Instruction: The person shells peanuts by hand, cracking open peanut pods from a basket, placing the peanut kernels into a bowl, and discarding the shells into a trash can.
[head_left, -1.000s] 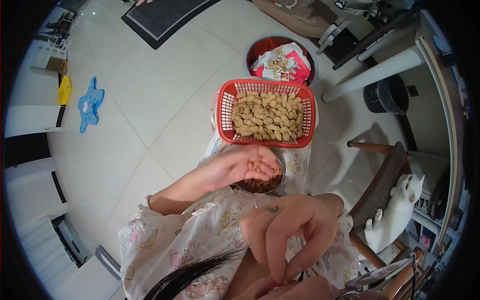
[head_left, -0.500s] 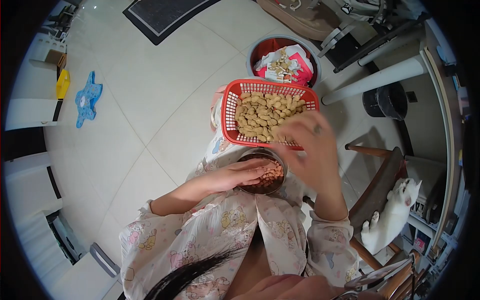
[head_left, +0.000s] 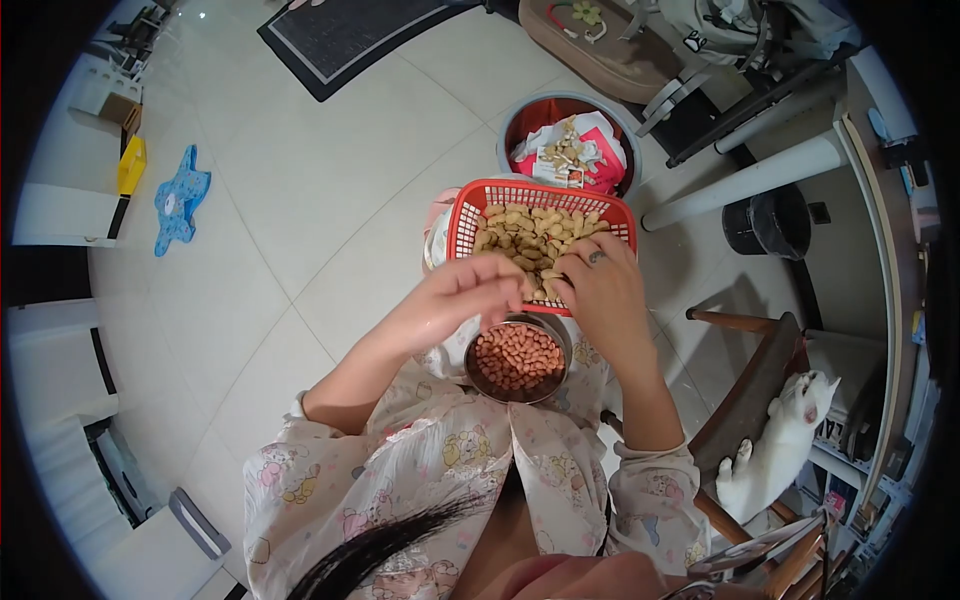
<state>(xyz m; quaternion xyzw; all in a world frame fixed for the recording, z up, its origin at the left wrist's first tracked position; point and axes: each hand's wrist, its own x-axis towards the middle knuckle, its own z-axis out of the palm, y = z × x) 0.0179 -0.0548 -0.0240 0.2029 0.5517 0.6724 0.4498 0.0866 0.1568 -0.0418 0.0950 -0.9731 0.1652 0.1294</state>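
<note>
A red plastic basket [head_left: 461, 232] full of unshelled peanuts [head_left: 531, 234] sits in front of me. My right hand [head_left: 603, 285], with a ring-like mark on one finger, reaches over its near right side. Its fingers are bent down and closed among the peanuts; the fingertips are partly hidden. My left hand [head_left: 470, 292] hovers at the basket's near left edge, above the bowl. Its fingers are loosely bent and apart, slightly blurred, with nothing visible in them. Below it, on my lap, a round metal bowl [head_left: 563, 378] holds shelled reddish peanuts [head_left: 518, 356].
Behind the basket stands a round bin [head_left: 511, 128] with paper, pink packaging and peanut shells inside. A white cat [head_left: 778, 452] lies on a chair [head_left: 742, 380] at right. A black bin [head_left: 768, 223] is under the table. A blue star-shaped item [head_left: 180, 200] lies on the floor.
My left hand has lifted out of the bowl and moved up to the basket's edge, uncovering the shelled peanuts. My right hand has lowered from above the basket's edge onto the unshelled peanuts.
</note>
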